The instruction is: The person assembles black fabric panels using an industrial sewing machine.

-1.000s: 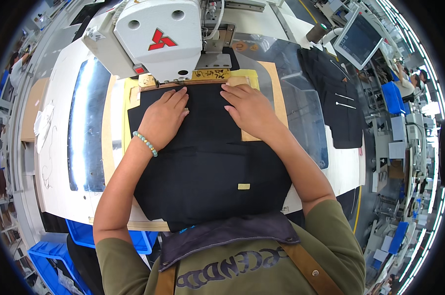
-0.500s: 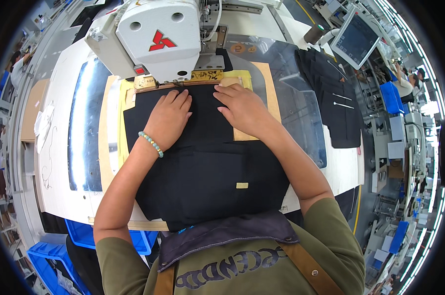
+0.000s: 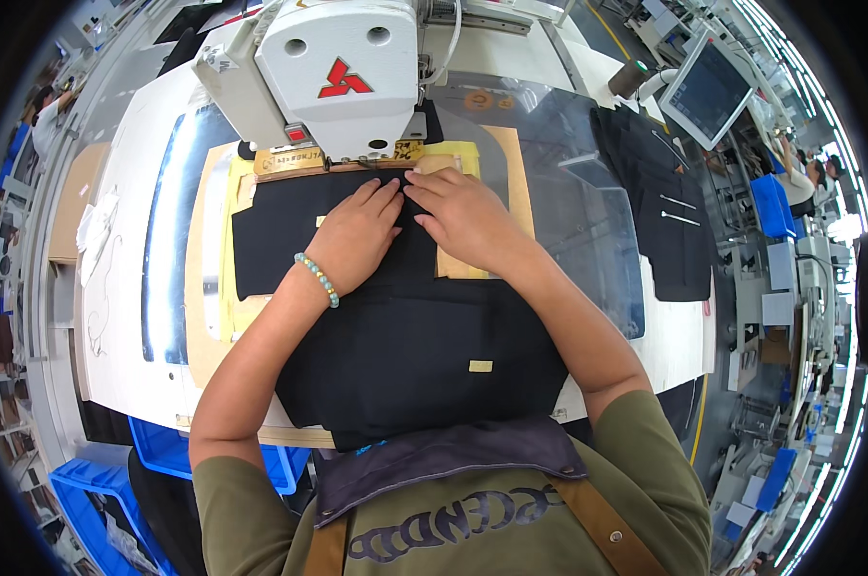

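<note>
My left hand (image 3: 359, 235), with a beaded bracelet at the wrist, lies with fingers stretched out on a black fabric piece (image 3: 275, 235). My right hand (image 3: 464, 219) rests on its right part, fingers extended, the two hands' fingertips nearly meeting. Both sets of fingertips are close to the fabric's far edge, just below the white sewing machine head (image 3: 343, 91). Beneath the fabric is a tan and yellow template board (image 3: 518, 178). Nearer my body, more black cloth (image 3: 395, 370) with a small yellow label (image 3: 480, 366) covers the table's front.
On the right hangs a stack of black fabric pieces (image 3: 678, 250), with small metal tools on it. A screen (image 3: 710, 88) and a thread cone (image 3: 630, 79) stand at the far right. Blue crates (image 3: 107, 504) are below the table at the left.
The template and black fabric have shifted left relative to the machine head. My hands have drawn closer together, and a small yellow label now shows beside my left hand.
</note>
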Demonstrator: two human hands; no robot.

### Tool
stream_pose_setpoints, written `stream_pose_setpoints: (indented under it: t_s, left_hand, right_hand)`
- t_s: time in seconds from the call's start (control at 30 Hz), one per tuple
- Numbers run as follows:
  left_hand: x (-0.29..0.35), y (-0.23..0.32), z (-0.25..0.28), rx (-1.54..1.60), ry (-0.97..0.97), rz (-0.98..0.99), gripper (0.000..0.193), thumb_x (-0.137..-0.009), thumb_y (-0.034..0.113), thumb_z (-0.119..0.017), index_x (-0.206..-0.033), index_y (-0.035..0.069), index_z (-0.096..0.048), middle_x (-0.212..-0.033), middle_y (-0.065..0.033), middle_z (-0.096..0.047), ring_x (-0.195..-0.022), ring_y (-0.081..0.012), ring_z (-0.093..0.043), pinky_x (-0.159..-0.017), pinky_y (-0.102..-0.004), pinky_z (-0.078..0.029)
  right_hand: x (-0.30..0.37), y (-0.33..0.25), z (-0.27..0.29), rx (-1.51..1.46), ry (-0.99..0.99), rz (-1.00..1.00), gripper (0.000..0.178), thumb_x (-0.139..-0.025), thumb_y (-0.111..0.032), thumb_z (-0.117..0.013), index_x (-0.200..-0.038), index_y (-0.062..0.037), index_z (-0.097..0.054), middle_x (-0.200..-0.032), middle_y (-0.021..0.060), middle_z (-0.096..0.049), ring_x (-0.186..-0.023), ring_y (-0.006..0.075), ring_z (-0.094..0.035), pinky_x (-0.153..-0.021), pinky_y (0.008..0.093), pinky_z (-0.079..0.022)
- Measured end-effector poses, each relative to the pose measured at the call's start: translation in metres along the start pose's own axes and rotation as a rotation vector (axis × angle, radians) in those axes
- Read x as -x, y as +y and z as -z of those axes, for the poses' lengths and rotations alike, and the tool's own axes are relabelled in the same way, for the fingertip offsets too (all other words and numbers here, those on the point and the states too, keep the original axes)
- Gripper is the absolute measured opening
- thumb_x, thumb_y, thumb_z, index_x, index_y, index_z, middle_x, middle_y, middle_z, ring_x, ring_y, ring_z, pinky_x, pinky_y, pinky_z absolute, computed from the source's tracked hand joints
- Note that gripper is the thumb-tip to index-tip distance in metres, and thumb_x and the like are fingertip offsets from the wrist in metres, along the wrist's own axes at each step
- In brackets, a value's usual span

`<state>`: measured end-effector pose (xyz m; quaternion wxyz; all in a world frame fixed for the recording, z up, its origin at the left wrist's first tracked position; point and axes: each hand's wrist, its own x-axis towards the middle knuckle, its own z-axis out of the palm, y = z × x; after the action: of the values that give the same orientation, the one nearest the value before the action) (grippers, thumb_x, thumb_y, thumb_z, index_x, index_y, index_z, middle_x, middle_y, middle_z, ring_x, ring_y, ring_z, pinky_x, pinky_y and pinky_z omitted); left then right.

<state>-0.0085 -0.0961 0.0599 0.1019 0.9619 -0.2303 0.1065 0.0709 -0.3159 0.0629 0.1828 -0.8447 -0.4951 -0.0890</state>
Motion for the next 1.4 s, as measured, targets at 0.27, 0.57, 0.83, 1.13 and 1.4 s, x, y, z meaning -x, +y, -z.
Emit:
stream_pose_setpoints:
  t_s: [0.27, 0.57, 0.83, 1.13, 1.4]
  left_hand:
    - [0.005, -0.016, -0.002, -0.043, 0.037, 0.003, 0.049, -0.095, 0.016, -0.073, -0.139, -0.005, -0.062, -0.148, -0.0185, -0.062, -0.137, -0.0356, -0.058, -0.117, -0.0411, -0.048]
    - [0.013, -0.022, 0.004, -0.002, 0.017, 0.077, 0.046, -0.096, 0.016, -0.073, -0.137, -0.003, -0.065, -0.148, -0.0174, -0.062, -0.138, -0.0352, -0.058, -0.117, -0.0415, -0.047]
    - [0.059, -0.059, 0.044, 0.104, 0.190, 0.327, 0.035, -0.097, 0.013, -0.075, -0.129, 0.001, -0.071, -0.139, -0.0167, -0.070, -0.129, -0.0374, -0.064, -0.110, -0.0442, -0.052]
    - [0.160, -0.154, 0.048, 0.395, 0.336, 0.894, 0.041, -0.107, 0.024, -0.069, -0.142, 0.003, -0.067, -0.137, -0.0128, -0.071, -0.120, -0.0228, -0.068, -0.096, -0.0365, -0.056]
    - [0.146, -0.135, 0.049, 0.707, 0.304, 0.920, 0.049, -0.106, 0.025, -0.070, -0.148, 0.001, -0.062, -0.140, -0.0118, -0.070, -0.118, -0.0190, -0.067, -0.100, -0.0323, -0.053]
  right_hand:
    - [-0.010, -0.003, -0.010, -0.079, 0.037, 0.067, 0.040, -0.095, -0.018, -0.073, -0.130, 0.0021, -0.071, -0.145, 0.0116, -0.067, -0.132, 0.0301, -0.060, -0.112, 0.0439, -0.049]
    - [-0.005, 0.013, -0.019, -0.214, 0.200, 0.002, 0.021, -0.098, -0.014, -0.070, -0.114, -0.0028, -0.078, -0.127, 0.0097, -0.075, -0.128, 0.0306, -0.063, -0.111, 0.0442, -0.049]
    - [-0.004, 0.016, -0.015, -0.257, 0.277, -0.153, 0.018, -0.099, -0.015, -0.070, -0.110, -0.0035, -0.079, -0.114, 0.0096, -0.078, -0.114, 0.0290, -0.069, -0.102, 0.0423, -0.052]
    - [-0.029, -0.006, -0.006, -0.627, -0.008, -0.529, 0.031, -0.102, -0.019, -0.071, -0.126, 0.0001, -0.076, -0.112, 0.0150, -0.081, -0.093, 0.0203, -0.078, -0.087, 0.0324, -0.059]
    - [-0.034, -0.017, -0.027, -0.896, -0.054, -0.501, 0.041, -0.103, -0.033, -0.070, -0.133, -0.0057, -0.072, -0.103, 0.0092, -0.078, -0.092, 0.0227, -0.072, -0.085, 0.0375, -0.057]
